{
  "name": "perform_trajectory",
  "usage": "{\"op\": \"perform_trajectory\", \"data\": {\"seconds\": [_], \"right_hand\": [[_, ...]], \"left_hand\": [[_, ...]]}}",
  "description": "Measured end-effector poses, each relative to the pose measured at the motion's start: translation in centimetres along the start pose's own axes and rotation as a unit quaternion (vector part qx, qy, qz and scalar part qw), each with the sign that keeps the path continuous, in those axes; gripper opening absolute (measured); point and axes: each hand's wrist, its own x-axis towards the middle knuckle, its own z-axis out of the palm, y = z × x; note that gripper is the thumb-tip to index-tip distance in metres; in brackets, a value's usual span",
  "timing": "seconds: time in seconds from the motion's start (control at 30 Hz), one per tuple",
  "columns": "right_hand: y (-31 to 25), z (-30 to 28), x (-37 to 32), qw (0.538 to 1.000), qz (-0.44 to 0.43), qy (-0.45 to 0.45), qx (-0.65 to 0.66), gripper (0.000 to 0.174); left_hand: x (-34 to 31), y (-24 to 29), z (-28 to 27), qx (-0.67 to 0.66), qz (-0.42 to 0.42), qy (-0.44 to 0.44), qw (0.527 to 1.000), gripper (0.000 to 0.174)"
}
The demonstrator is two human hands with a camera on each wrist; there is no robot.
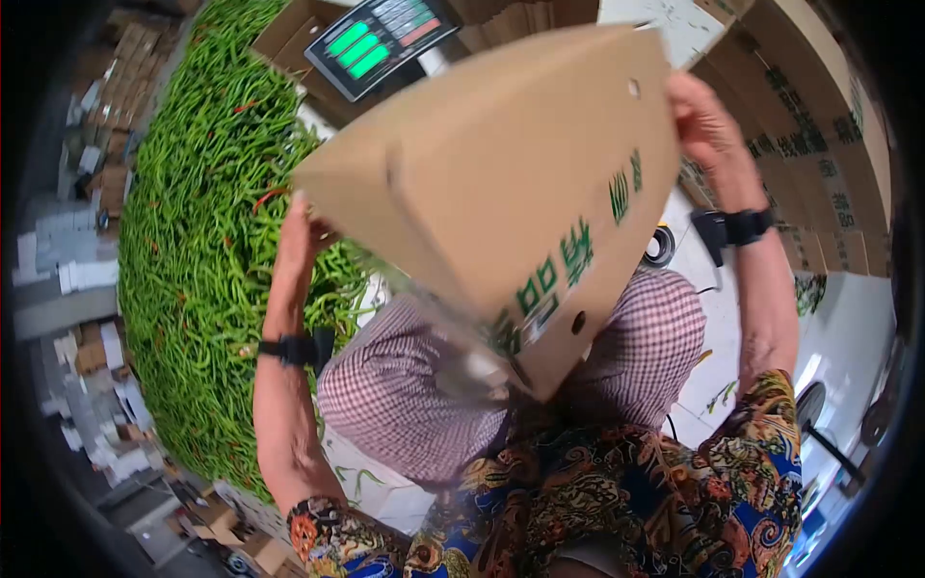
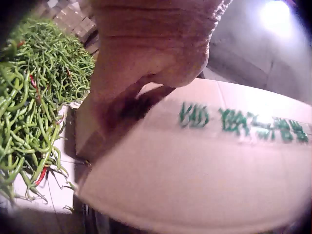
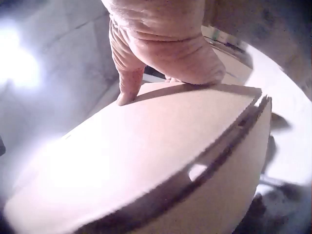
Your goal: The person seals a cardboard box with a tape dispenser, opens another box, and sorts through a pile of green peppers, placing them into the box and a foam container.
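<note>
A brown cardboard box point(image 1: 520, 183) with green printing is held tilted above the person's knees, between both hands. At its left corner the left hand point(image 1: 306, 231) grips the edge; in the left wrist view that hand point(image 2: 151, 53) bends over the cardboard point(image 2: 195, 170), its fingertips in shadow. The right hand point(image 1: 708, 120) holds the box's upper right side. In the right wrist view, the thumb and fingers of the right hand point(image 3: 161, 48) clasp the panel point(image 3: 146, 126), with some fingers hidden behind it. A dark gap runs between two cardboard panels there.
A large heap of green peppers point(image 1: 202, 289) lies on the left. A scale display point(image 1: 381, 43) with green digits stands behind the box, beside an open carton point(image 1: 289, 39). Stacked printed cartons point(image 1: 819, 144) rise on the right. A roll of tape point(image 1: 660, 247) is beside the right knee.
</note>
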Motion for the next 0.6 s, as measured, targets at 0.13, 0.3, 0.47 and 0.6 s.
{"op": "perform_trajectory", "data": {"seconds": [0.13, 0.3, 0.47, 0.6], "right_hand": [[-4.2, 5.4, -2.7, 0.941, -0.17, -0.054, -0.286, 0.042], [-3.6, 17.8, -9.0, 0.848, -0.13, -0.098, -0.504, 0.029], [0.4, 20.4, -10.5, 0.643, -0.385, -0.344, -0.566, 0.029], [1.9, 21.2, -12.9, 0.618, -0.386, -0.368, -0.578, 0.029]], "left_hand": [[-0.6, -0.6, 0.1, 0.089, 0.005, -0.135, 0.987, 0.057], [-4.7, -7.7, -1.8, 0.121, 0.024, -0.115, 0.986, 0.051], [-9.2, -32.8, -6.3, 0.329, -0.064, -0.106, 0.936, 0.044], [-20.4, -42.4, -2.1, 0.329, -0.183, -0.109, 0.92, 0.043]]}}
